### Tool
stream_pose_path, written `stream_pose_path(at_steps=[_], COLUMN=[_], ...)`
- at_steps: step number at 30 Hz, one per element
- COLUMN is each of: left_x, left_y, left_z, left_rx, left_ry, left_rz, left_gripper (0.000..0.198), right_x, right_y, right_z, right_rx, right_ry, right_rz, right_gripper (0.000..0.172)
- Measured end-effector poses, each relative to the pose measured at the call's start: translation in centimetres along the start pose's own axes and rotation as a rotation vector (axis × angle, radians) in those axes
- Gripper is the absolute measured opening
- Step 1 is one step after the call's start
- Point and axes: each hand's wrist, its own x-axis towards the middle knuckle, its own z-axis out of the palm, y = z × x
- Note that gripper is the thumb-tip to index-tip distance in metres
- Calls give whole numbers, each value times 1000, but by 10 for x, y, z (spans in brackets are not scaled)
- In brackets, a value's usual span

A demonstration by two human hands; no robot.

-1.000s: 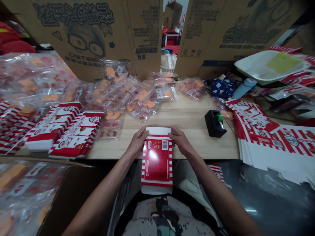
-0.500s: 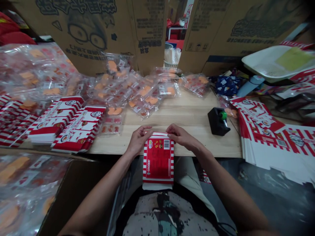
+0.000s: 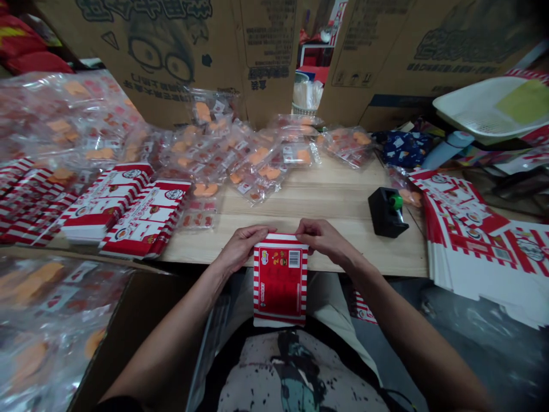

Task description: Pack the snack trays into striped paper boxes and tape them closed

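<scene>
A flat red-and-white striped cardboard box (image 3: 281, 283) with a barcode lies over the table's front edge, its near end above my lap. My left hand (image 3: 242, 247) pinches its far left corner between thumb and fingers. At the far right corner my right hand (image 3: 321, 237) grips the same end, fingers curled over it. The far end's flap looks folded down between both hands. Beyond them lie clear plastic packets (image 3: 257, 163) with orange and red pieces inside.
A black tape dispenser (image 3: 386, 213) with green tape stands to the right. Flat striped cartons (image 3: 472, 229) are piled beyond it. Striped boxes (image 3: 146, 217) are stacked on the left, above an open carton (image 3: 141, 286) of packets. Large cardboard sheets (image 3: 257, 57) wall off the back.
The white flap edges at the box's far end have folded down, and a red-and-white edge now shows there. Both hands stay on the corners. The whole view has shifted slightly.
</scene>
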Motion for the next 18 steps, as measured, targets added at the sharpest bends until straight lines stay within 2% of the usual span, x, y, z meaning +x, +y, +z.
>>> stream_pose_path(at_steps=[4,7,10,12,15,17,18], left_x=[-3,-5,-7,-9,-10,-7,-4], left_y=[-12,-23,-25,-13,25,58,73], left_z=[-20,-30,-28,-19,3,18,24], left_rx=[173,239,208,218,332,444,493], left_ry=[-38,-62,-15,14,47,92,146], left_rz=[108,129,107,128,267,451,591], left_gripper=[42,40,41,41,35,29,26], right_x=[-13,-18,-20,-21,-26,-29,-32], right_y=[9,17,21,16,-3,-14,-16], right_z=[3,6,11,15,9,-12,-30], right_rx=[-216,-377,-338,-230,-21,83,80], right_ry=[9,-1,26,68,173,282,382], right_rz=[-174,-293,-302,-265,-272,-334,-352], right_gripper=[14,14,14,12,15,23,27])
